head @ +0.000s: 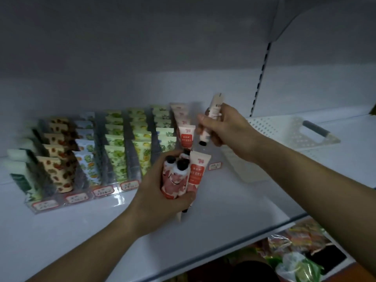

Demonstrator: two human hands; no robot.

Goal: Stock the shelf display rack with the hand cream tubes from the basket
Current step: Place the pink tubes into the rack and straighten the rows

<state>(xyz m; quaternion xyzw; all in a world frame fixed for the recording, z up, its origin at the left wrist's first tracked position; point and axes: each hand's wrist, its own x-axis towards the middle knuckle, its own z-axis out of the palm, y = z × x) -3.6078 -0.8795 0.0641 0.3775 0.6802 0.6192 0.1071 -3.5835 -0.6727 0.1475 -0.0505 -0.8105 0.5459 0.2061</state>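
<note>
My left hand (pixel 160 192) grips a bundle of red-and-white hand cream tubes (pixel 179 176) with black caps, held just in front of the display rack's right end. My right hand (pixel 221 125) holds one pink-and-white tube (pixel 213 110), cap down, above the rightmost lane of the clear display rack (pixel 81 198). That lane holds several red-labelled tubes (pixel 186 133). The other lanes are filled with patterned tubes (pixel 116 159). The white perforated basket (pixel 284 135) lies on the shelf to the right, behind my right forearm.
The white shelf board (pixel 234 210) stretches in front of the rack and basket. A shelf underside hangs close above. A slotted upright (pixel 260 78) runs down the back wall. Bagged goods (pixel 295 261) fill the lower shelf at the bottom right.
</note>
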